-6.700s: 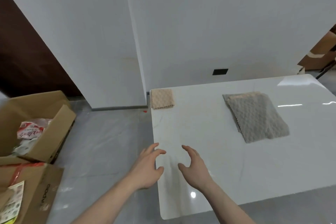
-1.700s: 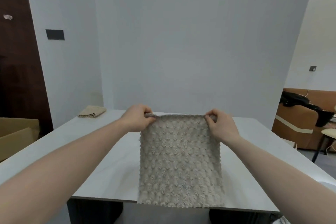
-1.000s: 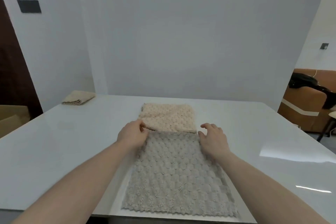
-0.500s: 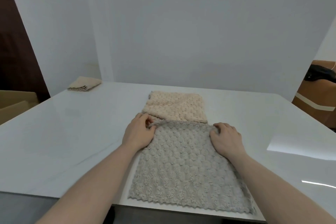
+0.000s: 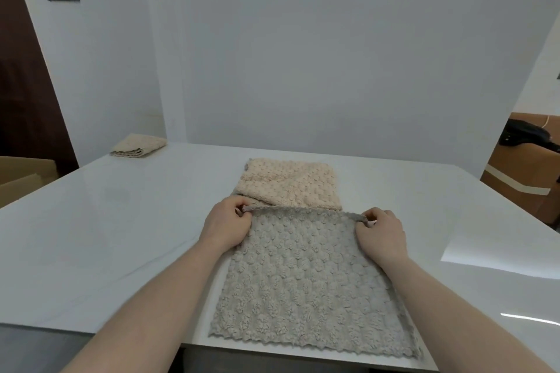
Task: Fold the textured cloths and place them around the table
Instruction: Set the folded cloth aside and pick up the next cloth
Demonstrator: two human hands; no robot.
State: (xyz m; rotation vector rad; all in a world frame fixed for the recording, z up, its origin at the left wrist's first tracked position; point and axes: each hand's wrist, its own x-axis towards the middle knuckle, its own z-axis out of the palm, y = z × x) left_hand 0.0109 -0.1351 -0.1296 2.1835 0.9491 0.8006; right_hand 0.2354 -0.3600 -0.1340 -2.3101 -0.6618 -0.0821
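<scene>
near cloth [image 5: 306,281] flat on table [image 5: 106,236], at front edge | second cloth [image 5: 288,183] just behind, touching | folded cloth [image 5: 138,147] at far left corner | box [image 5: 21,175] left of table | sofa [image 5: 527,179] right

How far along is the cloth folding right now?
Done: one folded beige cloth sits at the table's far left corner. In hand: left hand and right hand pinch the grey cloth's far corners. Left: folding it, then the beige cloth beyond.
</scene>
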